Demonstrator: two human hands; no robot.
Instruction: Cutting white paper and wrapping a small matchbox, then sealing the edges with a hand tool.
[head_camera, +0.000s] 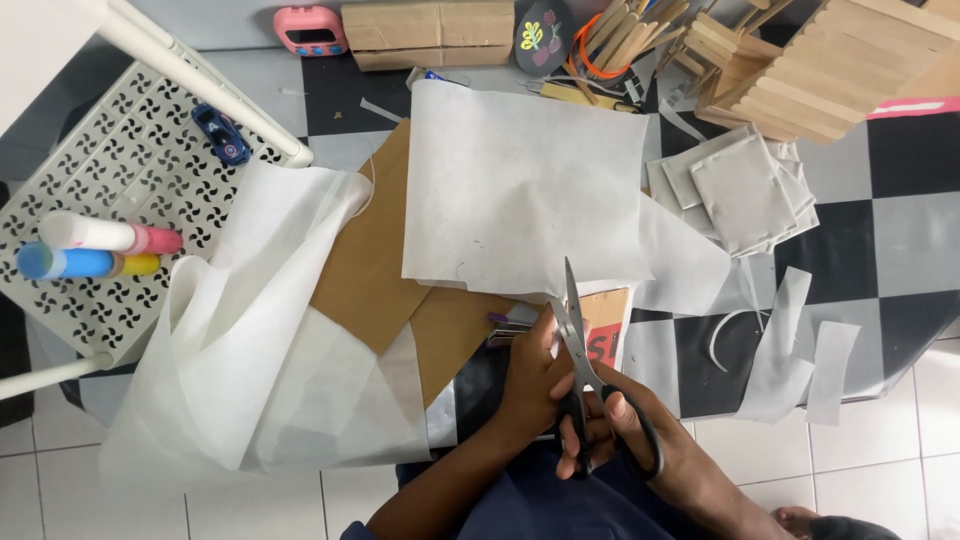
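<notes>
Scissors gripped in right hand, blades upright, tips toward white sheet; left hand pinching its edge.

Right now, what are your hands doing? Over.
Right hand grips black scissors, blades at white sheet edge. Left hand steadies sheet. Paper strips lie right.

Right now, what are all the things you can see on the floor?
Scissors: one, black handles, in the right hand, blades open at the paper's edge.
White paper sheet: one, centre.
Cardboard: brown pieces, under the paper.
Thin white fabric: one big piece, left.
White squares: a stack, right.
Paper strips: several, white, lower right.
Wooden sticks: many, top right.
Toy car: one, blue, on the white rack.
Timer: one, pink, top.
Left hand: by the paper.
Right hand: grips scissors.
</notes>
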